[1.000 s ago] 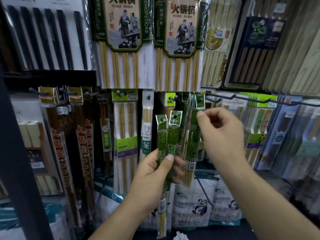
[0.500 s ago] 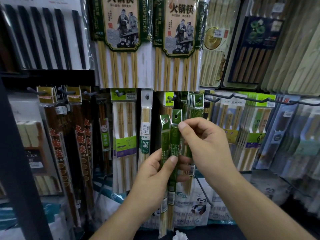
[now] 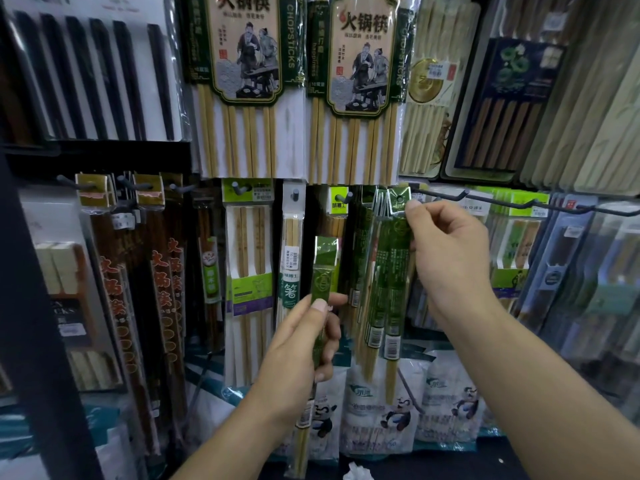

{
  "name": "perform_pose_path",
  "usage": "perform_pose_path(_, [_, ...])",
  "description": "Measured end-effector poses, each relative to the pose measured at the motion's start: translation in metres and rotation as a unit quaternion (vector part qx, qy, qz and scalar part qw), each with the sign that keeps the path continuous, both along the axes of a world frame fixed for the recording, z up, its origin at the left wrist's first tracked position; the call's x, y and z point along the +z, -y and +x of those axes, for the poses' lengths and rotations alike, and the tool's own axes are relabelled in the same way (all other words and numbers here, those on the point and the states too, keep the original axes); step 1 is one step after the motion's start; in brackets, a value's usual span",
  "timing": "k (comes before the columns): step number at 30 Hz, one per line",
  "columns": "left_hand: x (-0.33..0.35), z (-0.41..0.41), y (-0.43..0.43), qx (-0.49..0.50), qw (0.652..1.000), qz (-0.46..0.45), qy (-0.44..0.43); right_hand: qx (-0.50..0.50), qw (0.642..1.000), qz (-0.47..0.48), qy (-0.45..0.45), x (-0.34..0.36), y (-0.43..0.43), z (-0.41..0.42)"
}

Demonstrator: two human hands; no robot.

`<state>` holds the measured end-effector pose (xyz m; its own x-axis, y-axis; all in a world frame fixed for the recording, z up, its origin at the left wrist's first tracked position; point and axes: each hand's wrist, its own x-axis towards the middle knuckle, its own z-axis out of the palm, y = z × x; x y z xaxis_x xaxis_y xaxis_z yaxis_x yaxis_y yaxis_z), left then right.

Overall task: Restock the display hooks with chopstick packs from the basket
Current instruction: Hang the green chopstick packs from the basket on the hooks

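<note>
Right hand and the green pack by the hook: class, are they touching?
Touching. The head view shows the right hand pinching the header tab of the green pack with its fingertips.

One wide-angle view from the person's head looks forward and slightly down, square onto a wall of display hooks [image 3: 450,197] with chopstick packs [image 3: 381,289], at arm's reach. The left forearm [image 3: 242,427] and right forearm [image 3: 536,393] enter from the bottom edge.

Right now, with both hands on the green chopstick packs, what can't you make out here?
Head view only.
Basket: outside the frame.
Whether the green foil chopstick pack pinched by the right hand is hooked: its header hides the hook.
White barcode label print: too small.
</note>
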<state>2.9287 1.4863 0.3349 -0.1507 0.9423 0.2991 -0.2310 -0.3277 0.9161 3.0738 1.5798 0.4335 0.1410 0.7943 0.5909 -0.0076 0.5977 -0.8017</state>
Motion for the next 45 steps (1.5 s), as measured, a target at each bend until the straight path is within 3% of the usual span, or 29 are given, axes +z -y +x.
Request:
perform_pose_path(16, [0.003,0.004,-0.002,0.04,0.998,0.033,-0.035,-0.015,1.0,-0.014,0.001,-0.01,-0.004,0.001])
perform_pose_path(19, [0.004,0.002,-0.004,0.055,0.994,0.049,-0.086,-0.022,1.0,0.006,0.01,-0.014,0.005,0.007])
perform_pose_path(26, [0.027,0.018,-0.019,0.096,0.97,0.115,-0.192,0.105,0.99,0.03,0.094,-0.024,0.034,0.012])
perform_pose_path(34, [0.063,0.027,-0.042,0.122,0.947,0.105,-0.277,0.065,0.996,-0.014,0.066,0.002,0.004,0.012])
perform_pose_path(45, [0.065,0.028,-0.052,0.107,0.951,0.097,-0.274,0.046,0.998,-0.029,0.026,0.005,-0.012,0.004])
